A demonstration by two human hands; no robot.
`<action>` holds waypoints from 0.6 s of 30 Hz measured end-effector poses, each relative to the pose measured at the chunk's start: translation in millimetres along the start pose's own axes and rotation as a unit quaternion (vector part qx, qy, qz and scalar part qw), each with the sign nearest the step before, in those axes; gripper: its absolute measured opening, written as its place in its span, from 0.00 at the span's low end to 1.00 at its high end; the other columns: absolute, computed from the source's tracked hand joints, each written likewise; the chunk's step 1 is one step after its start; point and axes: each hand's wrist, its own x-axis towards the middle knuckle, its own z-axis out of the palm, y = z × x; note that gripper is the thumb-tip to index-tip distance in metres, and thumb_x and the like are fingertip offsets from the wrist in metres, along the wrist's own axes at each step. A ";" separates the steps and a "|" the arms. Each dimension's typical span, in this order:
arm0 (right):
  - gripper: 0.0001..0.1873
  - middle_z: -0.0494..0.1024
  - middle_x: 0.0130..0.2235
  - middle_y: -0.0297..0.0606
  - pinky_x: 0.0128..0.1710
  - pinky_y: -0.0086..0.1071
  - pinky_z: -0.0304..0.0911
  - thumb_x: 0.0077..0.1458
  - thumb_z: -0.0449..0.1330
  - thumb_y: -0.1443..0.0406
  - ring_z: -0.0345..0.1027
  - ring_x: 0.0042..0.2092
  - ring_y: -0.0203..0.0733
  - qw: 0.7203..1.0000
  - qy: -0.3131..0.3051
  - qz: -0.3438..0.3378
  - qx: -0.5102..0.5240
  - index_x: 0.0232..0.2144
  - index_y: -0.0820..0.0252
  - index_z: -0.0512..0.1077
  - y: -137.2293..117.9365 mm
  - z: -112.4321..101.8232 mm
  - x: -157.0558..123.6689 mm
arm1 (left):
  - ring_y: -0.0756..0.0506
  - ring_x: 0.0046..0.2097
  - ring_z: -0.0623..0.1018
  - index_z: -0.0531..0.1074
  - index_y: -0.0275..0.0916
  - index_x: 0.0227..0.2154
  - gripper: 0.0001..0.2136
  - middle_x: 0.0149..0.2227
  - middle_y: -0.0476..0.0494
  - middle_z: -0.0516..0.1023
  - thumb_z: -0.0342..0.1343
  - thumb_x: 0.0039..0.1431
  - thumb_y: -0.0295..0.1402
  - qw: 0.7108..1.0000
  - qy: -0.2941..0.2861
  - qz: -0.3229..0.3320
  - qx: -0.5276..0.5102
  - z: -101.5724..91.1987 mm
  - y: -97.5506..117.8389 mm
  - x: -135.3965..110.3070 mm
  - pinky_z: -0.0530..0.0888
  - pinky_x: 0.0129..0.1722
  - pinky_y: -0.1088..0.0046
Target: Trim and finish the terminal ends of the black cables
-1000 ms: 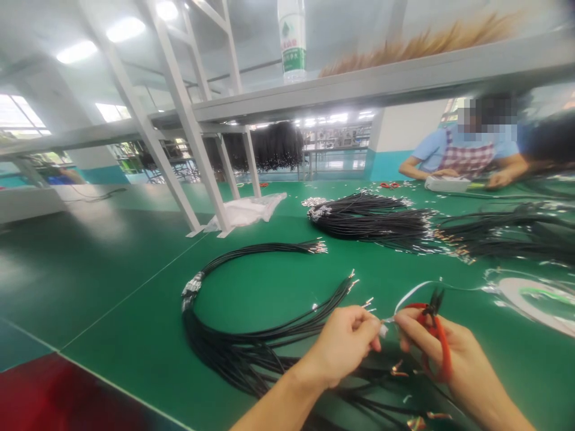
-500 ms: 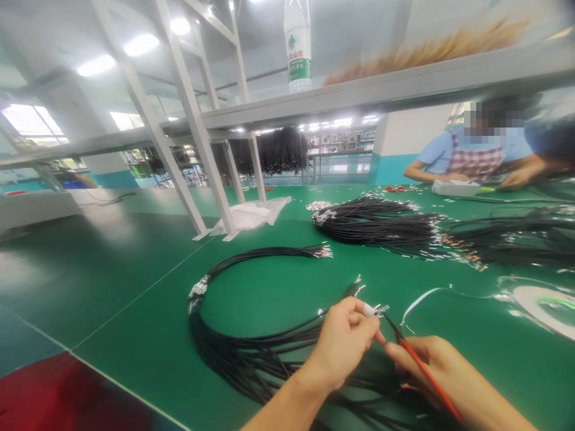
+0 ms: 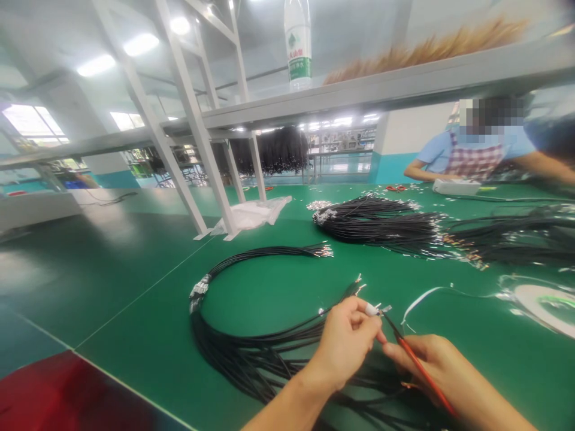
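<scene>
My left hand [image 3: 348, 341] is closed in a pinch on the end of a black cable, with pale tips [image 3: 386, 309] poking out past the fingers. White wrapping covers one fingertip. In my right hand [image 3: 433, 365] is a red-handled tool [image 3: 420, 364] with a slim dark tip, which meets or nearly meets those pale tips. Whether its jaws are parted cannot be made out. A curved bundle of black cables [image 3: 211, 350] lies below and left of my hands, bound with silvery-white wrapping [image 3: 199, 287]. Other cable ends [image 3: 358, 286] stick up behind my left hand.
A second black cable bundle [image 3: 372, 224] lies beyond, with more cables [image 3: 530, 233] to the right. A white reel [image 3: 545, 305] trails a white strip [image 3: 417, 299]. Shelf legs [image 3: 197, 131] and a plastic bag [image 3: 256, 214] stand left. A co-worker [image 3: 478, 152] sits opposite.
My hands and the tool have shifted very slightly, keeping the same grip. Across the table, the co-worker's arm has stretched out to the right.
</scene>
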 end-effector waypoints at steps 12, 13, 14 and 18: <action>0.26 0.55 0.21 0.30 0.21 0.30 0.45 0.47 0.52 0.42 0.50 0.24 0.38 1.000 0.001 -0.002 -0.028 0.17 0.55 0.58 -3.1 -6.6 1.0 | 0.55 0.21 0.61 0.68 0.36 0.26 0.13 0.21 0.48 0.73 0.63 0.44 0.40 0.995 -0.079 -0.056 -0.027 -8.9 6.4 2.5 0.57 0.24 0.75; 0.26 0.55 0.20 0.30 0.21 0.30 0.45 0.47 0.52 0.41 0.50 0.24 0.37 1.000 0.002 0.001 -0.029 0.17 0.55 0.57 -4.1 -6.3 1.1 | 0.54 0.21 0.62 0.68 0.36 0.26 0.11 0.21 0.49 0.73 0.62 0.46 0.38 0.997 -0.058 -0.039 -0.016 -6.7 4.3 1.8 0.57 0.25 0.75; 0.26 0.55 0.20 0.30 0.20 0.30 0.44 0.47 0.51 0.41 0.49 0.23 0.37 1.000 0.003 0.004 -0.029 0.17 0.55 0.57 -5.0 -6.1 1.1 | 0.54 0.22 0.62 0.68 0.37 0.27 0.09 0.22 0.50 0.73 0.61 0.48 0.36 0.999 -0.032 -0.016 -0.003 -4.3 2.1 0.9 0.58 0.26 0.75; 0.25 0.56 0.18 0.29 0.19 0.30 0.43 0.48 0.51 0.43 0.48 0.21 0.35 1.000 0.002 0.009 -0.025 0.16 0.55 0.57 -8.1 -6.5 0.1 | 0.54 0.24 0.64 0.69 0.37 0.27 0.06 0.23 0.52 0.73 0.60 0.51 0.32 1.000 0.002 0.014 -0.014 -0.6 -1.5 -0.8 0.57 0.27 0.75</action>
